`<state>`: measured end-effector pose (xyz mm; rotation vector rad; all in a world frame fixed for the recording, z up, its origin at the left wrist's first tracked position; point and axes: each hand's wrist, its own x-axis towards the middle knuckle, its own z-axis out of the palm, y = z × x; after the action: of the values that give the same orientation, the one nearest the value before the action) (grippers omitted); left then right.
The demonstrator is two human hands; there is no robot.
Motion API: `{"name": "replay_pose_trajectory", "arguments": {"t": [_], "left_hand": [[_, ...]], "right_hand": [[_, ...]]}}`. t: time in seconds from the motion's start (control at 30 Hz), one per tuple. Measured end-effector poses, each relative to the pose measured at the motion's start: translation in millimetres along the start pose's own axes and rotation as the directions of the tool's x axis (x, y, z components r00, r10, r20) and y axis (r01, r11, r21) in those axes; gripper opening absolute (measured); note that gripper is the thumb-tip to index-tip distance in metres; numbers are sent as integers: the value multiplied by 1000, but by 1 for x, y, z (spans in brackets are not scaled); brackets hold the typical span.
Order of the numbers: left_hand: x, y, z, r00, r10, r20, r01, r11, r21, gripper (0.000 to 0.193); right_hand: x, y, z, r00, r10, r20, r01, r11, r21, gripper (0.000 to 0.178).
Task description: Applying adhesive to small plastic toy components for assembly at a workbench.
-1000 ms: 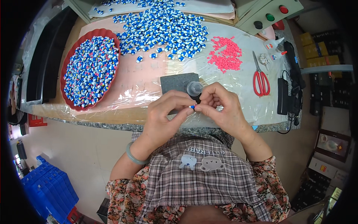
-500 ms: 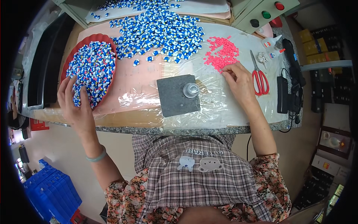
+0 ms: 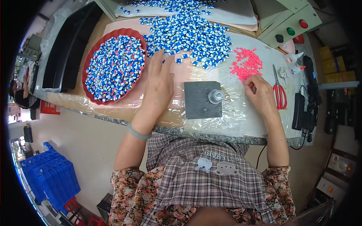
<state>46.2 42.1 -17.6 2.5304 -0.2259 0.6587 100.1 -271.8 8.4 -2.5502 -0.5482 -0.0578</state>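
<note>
My left hand [image 3: 160,84] reaches over the pink sheet with its fingers stretched out and apart. Its fingertips are at the near edge of a heap of small blue-and-white pieces [image 3: 188,35]. At the near end of a scatter of tiny pink pieces [image 3: 247,64], my right hand [image 3: 260,92] has thumb and forefinger drawn together; whatever they pinch is too small to make out. Between the hands lies a dark grey square slab [image 3: 196,107], bearing a small clear glass jar [image 3: 216,96]. Left of my left hand stands a red scalloped tray [image 3: 87,88] full of blue-and-white pieces, some showing pink.
Red-handled scissors [image 3: 279,96], glue bottles [image 3: 293,58] and a black power strip [image 3: 298,111] lie at the right. A long black bin [image 3: 69,49] stands far left. Behind the heap is a grey-green machine frame with push buttons [image 3: 290,31]. Blue crates [image 3: 51,177] stand on the floor.
My left hand has left the red tray and moved right to the blue-and-white heap. The right hand stays by the pink pieces, its fingers more curled. The whole view has shifted.
</note>
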Motion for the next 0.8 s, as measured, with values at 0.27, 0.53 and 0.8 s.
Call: {"name": "replay_pose_trajectory", "arguments": {"t": [0.27,0.53,0.8], "left_hand": [[5,-9,7,997,-60,-51,61,998,26,43],[9,-8,9,992,-123,17,124,989,-79,27],[14,-7,8,999,4,47,-3,1000,-26,22]], "right_hand": [[-2,2,-6,1000,11,17,-12,996,83,8],[-3,-8,-9,999,32,34,-36,989,141,9],[-9,-10,-2,963,137,234,-257,730,633,8]]}}
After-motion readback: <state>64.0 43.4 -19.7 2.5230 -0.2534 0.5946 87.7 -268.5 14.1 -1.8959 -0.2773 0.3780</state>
